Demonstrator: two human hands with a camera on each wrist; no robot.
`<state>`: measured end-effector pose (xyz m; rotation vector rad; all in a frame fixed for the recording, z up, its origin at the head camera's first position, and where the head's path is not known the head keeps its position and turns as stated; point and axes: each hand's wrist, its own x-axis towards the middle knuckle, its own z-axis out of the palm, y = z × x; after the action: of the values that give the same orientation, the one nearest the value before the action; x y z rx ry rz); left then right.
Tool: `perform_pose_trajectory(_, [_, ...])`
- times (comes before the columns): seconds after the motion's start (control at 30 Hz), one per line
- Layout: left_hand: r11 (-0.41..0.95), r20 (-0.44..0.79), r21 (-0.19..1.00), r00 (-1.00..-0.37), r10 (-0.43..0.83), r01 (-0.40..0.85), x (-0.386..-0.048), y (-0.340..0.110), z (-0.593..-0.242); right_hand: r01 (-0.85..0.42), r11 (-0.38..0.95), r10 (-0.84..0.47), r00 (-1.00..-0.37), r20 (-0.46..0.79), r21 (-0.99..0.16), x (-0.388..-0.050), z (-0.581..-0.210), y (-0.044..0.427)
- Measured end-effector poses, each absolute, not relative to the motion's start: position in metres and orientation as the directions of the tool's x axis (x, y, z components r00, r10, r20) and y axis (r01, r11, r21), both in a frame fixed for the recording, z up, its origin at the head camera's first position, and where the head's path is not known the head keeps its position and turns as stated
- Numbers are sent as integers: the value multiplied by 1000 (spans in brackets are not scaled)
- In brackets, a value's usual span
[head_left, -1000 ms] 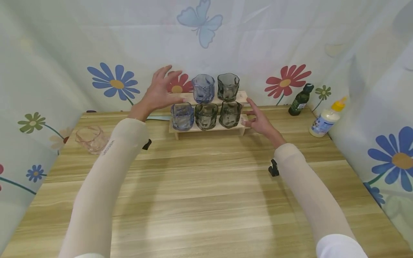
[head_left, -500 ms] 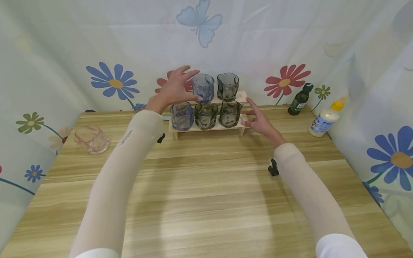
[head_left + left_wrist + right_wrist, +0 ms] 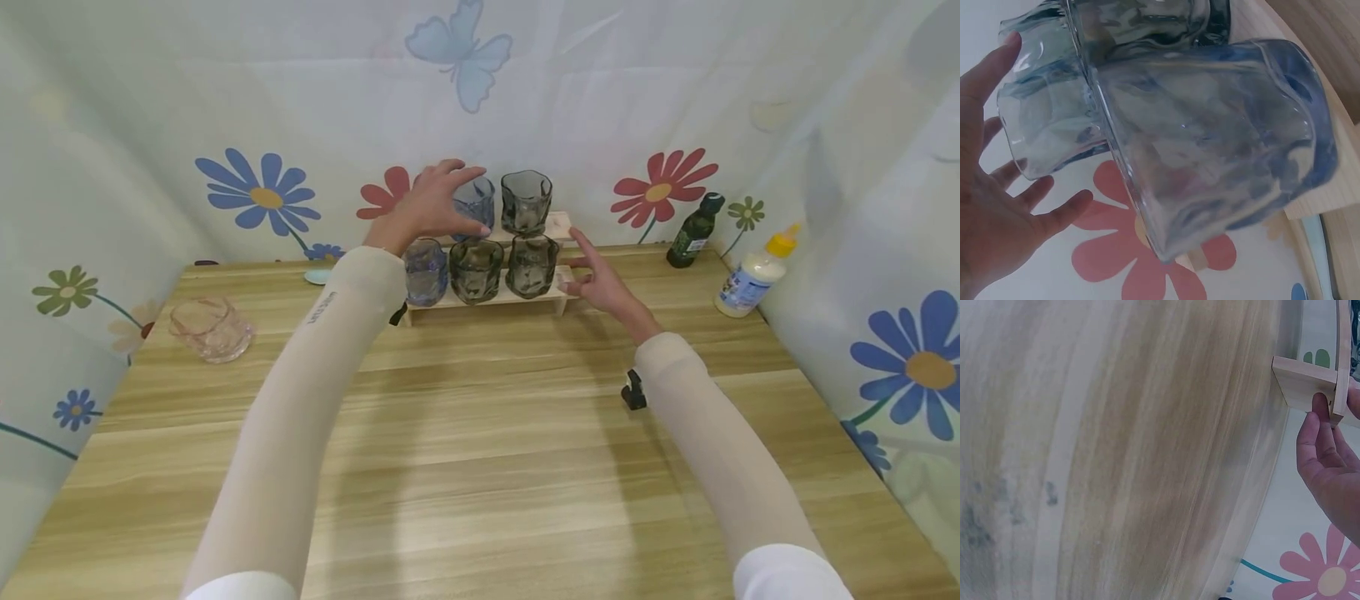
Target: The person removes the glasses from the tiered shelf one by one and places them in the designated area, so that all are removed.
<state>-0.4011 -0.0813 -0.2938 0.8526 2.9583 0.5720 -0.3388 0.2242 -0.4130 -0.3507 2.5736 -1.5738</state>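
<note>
A two-step wooden rack (image 3: 559, 225) at the back of the table bears several wavy drinking glasses. On its upper step stand a blue glass (image 3: 483, 200) and a grey glass (image 3: 527, 202). Along the lower step are another blue glass (image 3: 427, 273) and two grey glasses (image 3: 477, 271). My left hand (image 3: 431, 204) is at the upper blue glass, thumb in front and fingers spread; the left wrist view shows the fingers (image 3: 1038, 190) beside its rim. My right hand (image 3: 606, 287) holds the rack's right end, fingers curled at the board (image 3: 1307, 381) in the right wrist view.
A pink glass (image 3: 213, 332) sits on the wooden table (image 3: 480, 467) at the left. Behind my left sleeve lies a pale blue flat object (image 3: 318, 276). On the right stand a dark green bottle (image 3: 693, 233) and a yellow-capped squeeze bottle (image 3: 752, 279). A flowered curtain hangs behind.
My left hand has moved right, from beside the rack's left end to the upper blue glass. My right hand has stayed at the rack's right end, and the glasses stand as before.
</note>
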Motion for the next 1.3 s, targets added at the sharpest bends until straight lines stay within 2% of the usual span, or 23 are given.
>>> perform_pose_trajectory(0.33, [791, 66, 348, -855, 515, 504, -402, -70, -290, -145, 438, -252, -967, 34, -887, -337, -410, 220])
perform_pose_trajectory(0.57, [818, 33, 327, -871, 490, 473, -404, -66, -291, -104, 417, -270, -963, -14, -903, -323, -389, 215])
perform_pose_trajectory(0.83, [814, 34, 344, -873, 486, 467, -404, -64, -291, -136, 429, -261, -965, 21, -893, -339, -412, 225])
perform_pose_trajectory(1.3, [817, 20, 373, -884, 468, 441, -406, -60, -293, -151, 442, -253, -967, 38, -884, -341, -415, 224])
